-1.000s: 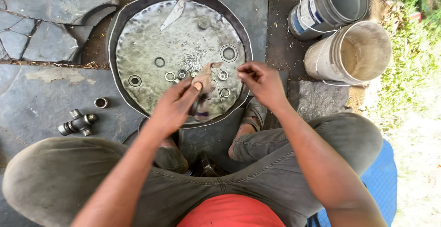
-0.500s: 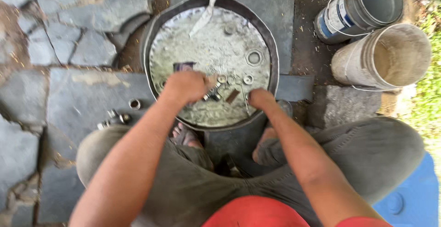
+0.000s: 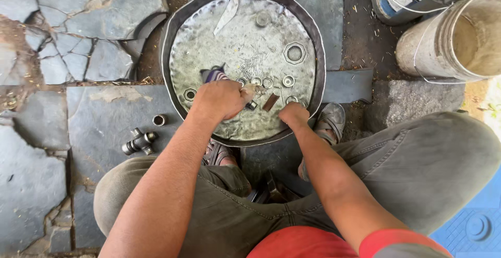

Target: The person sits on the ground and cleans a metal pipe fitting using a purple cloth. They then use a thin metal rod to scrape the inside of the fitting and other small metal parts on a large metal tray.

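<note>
**Hands at the metal pan**

Cracked stone paving carries a round metal pan (image 3: 177,44) of shallow liquid. Near its front edge, a striped-handled tool (image 3: 213,74) is grasped in the clenched left hand (image 3: 222,99). The right hand (image 3: 293,115) is curled at the front rim; its grip cannot be told. Small rings (image 3: 288,81) lie scattered just beyond the hands.

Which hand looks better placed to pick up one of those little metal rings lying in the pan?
Probably the right hand. It rests empty at the pan rim, close to the rings. The left hand is closed around a striped-handled brush, so it seems busy.
</note>
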